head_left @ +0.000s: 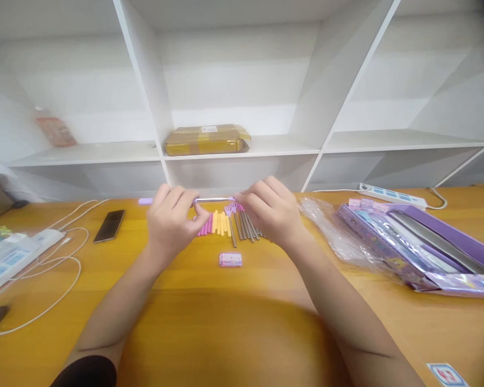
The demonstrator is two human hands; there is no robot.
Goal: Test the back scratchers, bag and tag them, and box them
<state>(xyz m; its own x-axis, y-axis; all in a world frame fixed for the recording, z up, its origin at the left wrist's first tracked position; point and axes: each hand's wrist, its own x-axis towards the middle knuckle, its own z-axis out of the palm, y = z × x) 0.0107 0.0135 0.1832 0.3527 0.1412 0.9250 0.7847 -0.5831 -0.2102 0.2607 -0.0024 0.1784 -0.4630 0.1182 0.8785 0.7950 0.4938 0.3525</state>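
Observation:
Between my two hands a back scratcher with a purple handle (146,201) and a thin metal rod (213,199) is held level above the table. My left hand (173,220) is closed around the handle, whose end sticks out to the left. With its fingers pinched, my right hand (272,210) grips the rod's right end; the tip is hidden there. Below lie several metal rods (246,226) with claw-shaped heads (230,208) in purple and pink. Beside them are yellow handles (221,223) and pink handles (205,226) in a row, partly behind my left hand.
A small stack of printed cards (230,260) lies in front. On the right are clear plastic bags (339,236) and an open purple box (463,231). A phone (109,226), white cables (78,263) and a power strip (22,258) lie left. A taped carton (205,141) sits on the shelf.

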